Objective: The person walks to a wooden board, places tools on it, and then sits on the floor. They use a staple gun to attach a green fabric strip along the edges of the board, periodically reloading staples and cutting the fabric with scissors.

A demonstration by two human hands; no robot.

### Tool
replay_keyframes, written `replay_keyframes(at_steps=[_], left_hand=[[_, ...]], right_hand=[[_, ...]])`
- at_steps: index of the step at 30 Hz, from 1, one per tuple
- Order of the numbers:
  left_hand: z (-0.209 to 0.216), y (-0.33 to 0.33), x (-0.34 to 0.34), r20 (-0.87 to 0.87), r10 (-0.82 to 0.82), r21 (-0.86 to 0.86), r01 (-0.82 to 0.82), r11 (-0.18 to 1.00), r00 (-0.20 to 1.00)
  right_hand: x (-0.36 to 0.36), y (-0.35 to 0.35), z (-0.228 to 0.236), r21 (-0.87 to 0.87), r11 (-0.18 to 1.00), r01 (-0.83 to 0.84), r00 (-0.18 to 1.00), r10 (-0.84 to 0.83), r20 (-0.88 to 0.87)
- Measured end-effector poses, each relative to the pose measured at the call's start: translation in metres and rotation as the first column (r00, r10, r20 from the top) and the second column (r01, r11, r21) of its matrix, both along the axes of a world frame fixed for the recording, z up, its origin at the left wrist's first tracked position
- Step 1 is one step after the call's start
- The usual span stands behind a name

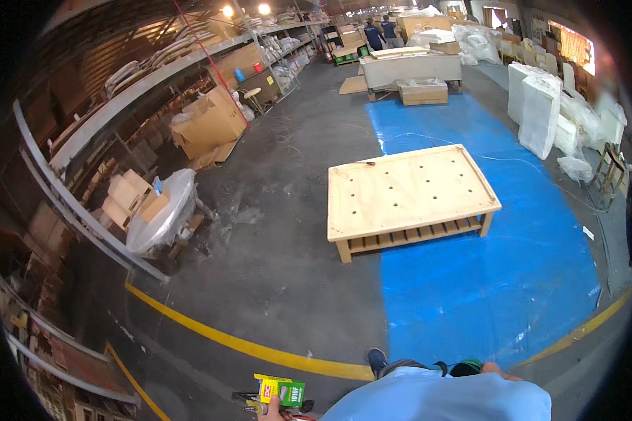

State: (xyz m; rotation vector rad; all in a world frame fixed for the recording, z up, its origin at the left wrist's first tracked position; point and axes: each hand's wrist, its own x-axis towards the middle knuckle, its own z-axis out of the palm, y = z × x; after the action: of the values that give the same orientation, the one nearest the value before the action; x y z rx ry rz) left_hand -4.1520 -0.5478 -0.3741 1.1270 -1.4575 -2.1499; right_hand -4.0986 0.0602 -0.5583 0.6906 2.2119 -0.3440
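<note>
At the lower edge, my left hand is closed on a small green and yellow cardboard box, the thumb lying over its front. Dark metal parts of some tool stick out beside the box; what they belong to is mostly hidden. My right hand shows only in part past my blue shirt, by a green item at my waist; its fingers cannot be made out. Ahead, out of reach of both hands, stands a low wooden table with rows of dark holes in its top and a slatted shelf below.
Under the table lies a blue floor sheet, near a yellow floor line. Metal racks and a plastic-wrapped round piece line the left. Wrapped white panels stand at right. Two people are far back among boxes.
</note>
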Motion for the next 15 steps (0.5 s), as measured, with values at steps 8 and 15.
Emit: replay_keyframes(at_steps=[8,15], left_hand=[[0.019,-0.122,-0.200,0.135,0.052,-0.065,-0.043,0.997,0.989],[0.012,-0.262,-0.410,0.295,-0.155,-0.165,0.210,0.964,0.943]], right_hand=[[-0.309,-0.161,0.047,-0.061,0.964,-0.260,0.965,0.258,-0.044],[-0.523,-0.294,0.058,-0.043,0.966,-0.256,0.966,0.254,-0.049]])
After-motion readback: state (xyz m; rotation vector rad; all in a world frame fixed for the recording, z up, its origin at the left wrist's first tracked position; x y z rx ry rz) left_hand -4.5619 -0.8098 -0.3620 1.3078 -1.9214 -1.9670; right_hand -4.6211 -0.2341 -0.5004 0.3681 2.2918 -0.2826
